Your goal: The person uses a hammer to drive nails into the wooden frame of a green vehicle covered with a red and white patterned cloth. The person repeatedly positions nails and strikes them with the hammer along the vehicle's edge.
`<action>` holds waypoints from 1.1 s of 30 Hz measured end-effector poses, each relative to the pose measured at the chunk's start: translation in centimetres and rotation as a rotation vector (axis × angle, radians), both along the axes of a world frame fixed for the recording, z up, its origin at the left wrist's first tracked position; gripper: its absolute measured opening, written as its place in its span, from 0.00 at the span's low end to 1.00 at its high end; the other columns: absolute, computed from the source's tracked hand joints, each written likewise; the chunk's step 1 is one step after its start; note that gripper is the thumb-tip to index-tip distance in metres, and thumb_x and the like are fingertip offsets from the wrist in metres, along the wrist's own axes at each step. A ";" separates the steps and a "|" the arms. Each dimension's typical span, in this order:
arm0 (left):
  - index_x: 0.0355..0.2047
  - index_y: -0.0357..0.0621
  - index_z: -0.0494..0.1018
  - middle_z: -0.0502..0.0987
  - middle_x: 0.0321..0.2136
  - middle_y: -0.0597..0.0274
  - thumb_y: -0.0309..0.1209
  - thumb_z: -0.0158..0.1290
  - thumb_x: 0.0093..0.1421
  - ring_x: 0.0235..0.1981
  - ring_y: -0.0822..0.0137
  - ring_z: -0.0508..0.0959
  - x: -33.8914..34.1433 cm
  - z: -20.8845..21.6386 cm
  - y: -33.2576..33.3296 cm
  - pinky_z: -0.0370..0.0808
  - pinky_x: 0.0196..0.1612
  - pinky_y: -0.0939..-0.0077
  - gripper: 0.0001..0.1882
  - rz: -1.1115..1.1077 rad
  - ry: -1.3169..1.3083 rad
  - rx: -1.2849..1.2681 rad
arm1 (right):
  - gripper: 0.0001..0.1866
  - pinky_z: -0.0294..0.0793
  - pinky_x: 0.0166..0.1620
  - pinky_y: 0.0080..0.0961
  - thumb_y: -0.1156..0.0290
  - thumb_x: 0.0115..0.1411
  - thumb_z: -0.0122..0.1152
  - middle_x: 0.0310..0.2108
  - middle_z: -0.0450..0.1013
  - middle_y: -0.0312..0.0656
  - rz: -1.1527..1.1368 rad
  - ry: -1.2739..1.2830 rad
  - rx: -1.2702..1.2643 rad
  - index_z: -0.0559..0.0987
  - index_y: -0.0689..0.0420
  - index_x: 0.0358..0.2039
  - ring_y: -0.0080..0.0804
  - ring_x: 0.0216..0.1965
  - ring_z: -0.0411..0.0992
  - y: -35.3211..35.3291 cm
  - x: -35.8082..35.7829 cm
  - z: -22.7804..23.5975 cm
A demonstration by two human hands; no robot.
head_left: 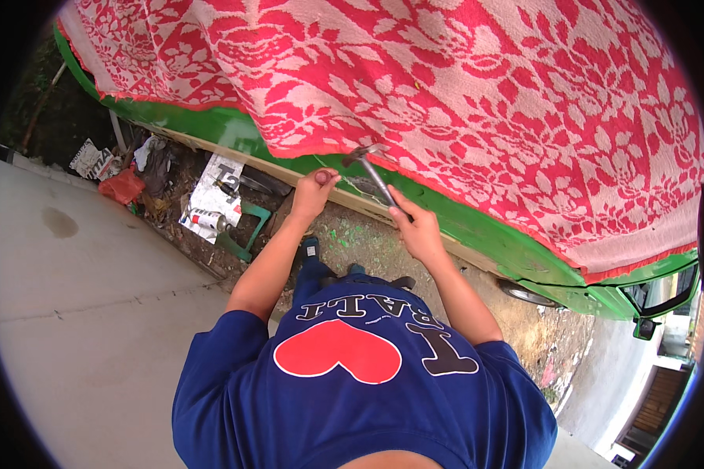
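Hammer [378, 181]: located just above the middle of the frame. Its long axis runs diagonally, head toward the upper left, handle toward the lower right. The right hand [419, 233] is closed around the handle's lower end. The left hand [311, 197], left of the hammer, is curled around a tool [323, 177]; only its rounded brown end shows clearly, so its kind and direction cannot be fairly told.

Both hands are near the edge of a green car [219, 129], which is partly covered by a red-and-pink floral cloth [461, 94].

Markings: a white sheet [203, 194] left of the hands bears large dark lettering. The blue shirt [321, 418] carries dark, white-edged capitals, upside down, and a red heart [336, 352].
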State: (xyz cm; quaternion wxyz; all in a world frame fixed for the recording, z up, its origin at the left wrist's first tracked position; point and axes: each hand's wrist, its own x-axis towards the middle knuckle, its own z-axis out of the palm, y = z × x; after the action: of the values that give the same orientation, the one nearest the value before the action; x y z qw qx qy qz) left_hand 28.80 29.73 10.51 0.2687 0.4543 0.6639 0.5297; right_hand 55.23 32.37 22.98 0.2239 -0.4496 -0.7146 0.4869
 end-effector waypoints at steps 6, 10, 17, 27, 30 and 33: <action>0.37 0.33 0.79 0.82 0.32 0.62 0.28 0.63 0.61 0.27 0.74 0.80 0.8 2.5 -1.6 0.78 0.32 0.77 0.09 0.023 -0.149 0.035 | 0.24 0.68 0.26 0.17 0.70 0.69 0.56 0.23 0.67 0.29 -0.112 0.177 -0.178 0.71 0.49 0.66 0.14 0.22 0.65 -0.8 1.3 1.4; 0.38 0.34 0.79 0.83 0.32 0.61 0.28 0.63 0.61 0.28 0.74 0.81 1.2 2.3 -0.9 0.78 0.32 0.77 0.10 0.008 -0.132 0.023 | 0.24 0.67 0.26 0.17 0.70 0.69 0.56 0.23 0.68 0.29 -0.091 0.183 -0.187 0.71 0.49 0.66 0.14 0.22 0.64 -0.5 1.5 1.4; 0.36 0.36 0.78 0.80 0.25 0.57 0.33 0.62 0.61 0.25 0.67 0.80 1.2 2.2 0.3 0.76 0.32 0.72 0.11 -0.040 0.060 -0.001 | 0.23 0.70 0.26 0.17 0.69 0.67 0.60 0.26 0.72 0.30 -0.109 0.198 -0.219 0.74 0.44 0.63 0.13 0.25 0.66 -0.8 1.9 2.0; 0.36 0.40 0.79 0.79 0.23 0.56 0.35 0.61 0.61 0.27 0.64 0.81 1.3 4.9 1.6 0.75 0.33 0.67 0.11 -0.132 0.221 -0.167 | 0.24 0.75 0.38 0.31 0.69 0.66 0.61 0.30 0.78 0.47 0.005 0.113 0.262 0.74 0.42 0.62 0.29 0.25 0.71 -1.6 1.2 2.9; 0.37 0.40 0.78 0.82 0.29 0.53 0.37 0.61 0.61 0.32 0.55 0.82 1.6 5.6 1.3 0.76 0.37 0.64 0.13 -0.142 0.301 -0.117 | 0.24 0.74 0.37 0.30 0.69 0.65 0.62 0.30 0.77 0.48 0.039 0.081 0.431 0.75 0.42 0.62 0.33 0.26 0.72 -1.7 0.8 1.4; 0.38 0.42 0.80 0.83 0.30 0.51 0.37 0.62 0.60 0.37 0.52 0.83 0.8 4.6 1.7 0.76 0.41 0.62 0.12 -0.130 0.307 -0.169 | 0.24 0.74 0.37 0.30 0.69 0.65 0.62 0.29 0.77 0.49 0.029 -0.040 0.309 0.76 0.42 0.61 0.37 0.26 0.73 -1.2 0.7 1.2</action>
State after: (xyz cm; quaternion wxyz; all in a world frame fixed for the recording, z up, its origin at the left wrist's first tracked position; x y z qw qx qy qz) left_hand 29.63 31.40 15.08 0.2352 0.5474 0.7086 0.3781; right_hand 55.90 31.22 24.14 0.2691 -0.4090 -0.7916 0.3656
